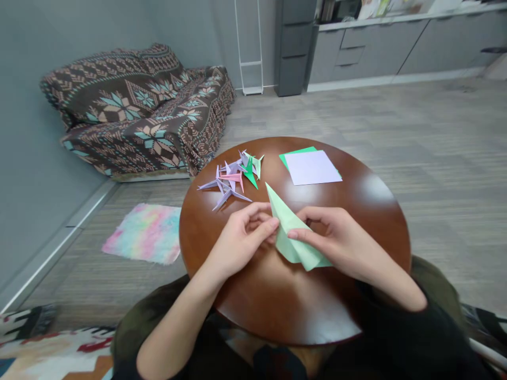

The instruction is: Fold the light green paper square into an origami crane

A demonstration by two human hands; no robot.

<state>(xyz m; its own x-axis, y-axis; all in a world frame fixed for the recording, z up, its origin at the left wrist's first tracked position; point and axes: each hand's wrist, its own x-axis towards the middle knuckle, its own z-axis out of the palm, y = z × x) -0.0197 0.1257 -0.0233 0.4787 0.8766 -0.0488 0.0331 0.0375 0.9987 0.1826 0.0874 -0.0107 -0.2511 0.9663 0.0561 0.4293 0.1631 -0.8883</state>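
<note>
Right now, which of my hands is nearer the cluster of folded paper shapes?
Your left. The left hand is just on your side of the folded paper shapes; the right hand is farther off to the right, holding the light green paper.

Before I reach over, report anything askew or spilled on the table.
One thing stands out: the lavender sheet, right of the heaped folded pieces, lies askew over green paper, whose corners poke out. No spill shows.

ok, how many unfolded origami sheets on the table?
2 visible: the lilac sheet on top, beyond the hands, and the green sheet partly covered beneath it. More may be hidden underneath.
</note>
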